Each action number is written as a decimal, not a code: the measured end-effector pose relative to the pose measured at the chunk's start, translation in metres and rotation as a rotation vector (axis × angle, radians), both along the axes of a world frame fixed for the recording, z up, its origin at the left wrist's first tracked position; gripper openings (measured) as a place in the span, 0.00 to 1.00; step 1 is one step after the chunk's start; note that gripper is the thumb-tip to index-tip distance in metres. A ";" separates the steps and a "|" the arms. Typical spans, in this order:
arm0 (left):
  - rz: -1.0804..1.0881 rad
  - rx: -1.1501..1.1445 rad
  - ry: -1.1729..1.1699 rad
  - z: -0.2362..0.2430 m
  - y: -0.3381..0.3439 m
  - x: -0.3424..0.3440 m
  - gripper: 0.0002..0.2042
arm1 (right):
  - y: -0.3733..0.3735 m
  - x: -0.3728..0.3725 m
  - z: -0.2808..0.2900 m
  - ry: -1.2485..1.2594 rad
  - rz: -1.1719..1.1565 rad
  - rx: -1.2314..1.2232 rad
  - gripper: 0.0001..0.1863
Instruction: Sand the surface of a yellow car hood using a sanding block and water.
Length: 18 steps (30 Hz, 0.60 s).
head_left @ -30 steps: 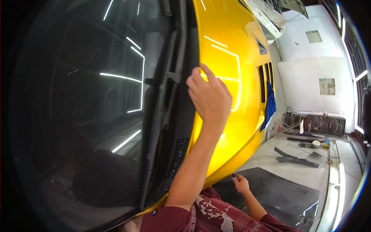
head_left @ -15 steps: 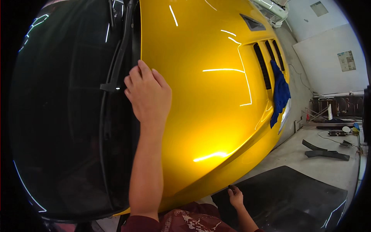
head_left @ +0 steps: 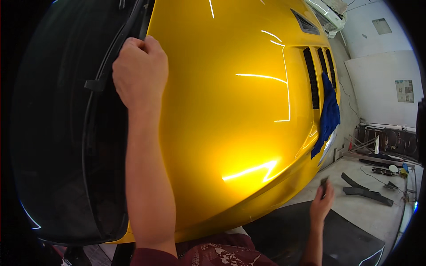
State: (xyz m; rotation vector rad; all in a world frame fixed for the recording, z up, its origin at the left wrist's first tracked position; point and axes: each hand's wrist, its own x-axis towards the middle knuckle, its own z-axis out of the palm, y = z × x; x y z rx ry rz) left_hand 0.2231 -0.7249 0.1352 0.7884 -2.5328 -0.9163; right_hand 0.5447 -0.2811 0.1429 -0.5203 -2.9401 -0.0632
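A glossy yellow car hood (head_left: 213, 106) fills the middle of the view, beside the dark windshield (head_left: 49, 133). At the hood's rear edge, my left hand (head_left: 141, 73) is closed with its fingers curled down. What those fingers hold, if anything, is hidden behind the hand. My right hand (head_left: 321, 206) is raised off the car's near side, closed on a small dark flat piece (head_left: 325, 182); its exact kind does not show. A black wiper arm (head_left: 106, 66) lies just left of my left hand.
A blue cloth (head_left: 329, 117) drapes over the hood's front by the black vents (head_left: 311, 80). Below my right hand a large dark panel (head_left: 284, 230) lies low. Farther right, black curved strips (head_left: 368, 196) and a cable lie on the floor, before white wall boards (head_left: 381, 88).
My left hand has slid farther along the hood's rear edge, away from me. My right hand has lifted up and to the right, bringing the small dark piece into clearer sight. The view has shifted.
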 end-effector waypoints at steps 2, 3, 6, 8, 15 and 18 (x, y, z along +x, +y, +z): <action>-0.023 0.010 -0.062 -0.005 -0.003 -0.003 0.15 | -0.020 -0.078 0.022 0.114 0.075 -0.103 0.19; -0.051 0.026 -0.090 0.005 -0.003 -0.008 0.15 | -0.032 -0.113 0.044 0.149 0.180 -0.096 0.19; -0.062 0.063 -0.179 0.000 -0.023 -0.008 0.15 | -0.095 -0.214 0.039 0.153 0.522 -0.257 0.21; -0.079 0.115 -0.221 -0.005 -0.028 -0.007 0.14 | -0.139 -0.266 0.036 0.138 0.703 -0.200 0.22; -0.148 0.112 -0.063 -0.029 -0.030 -0.014 0.15 | -0.217 -0.384 0.003 0.138 1.020 -0.319 0.19; -0.162 -0.043 -0.037 -0.002 -0.034 -0.007 0.15 | -0.248 -0.402 0.004 0.138 0.978 -0.382 0.20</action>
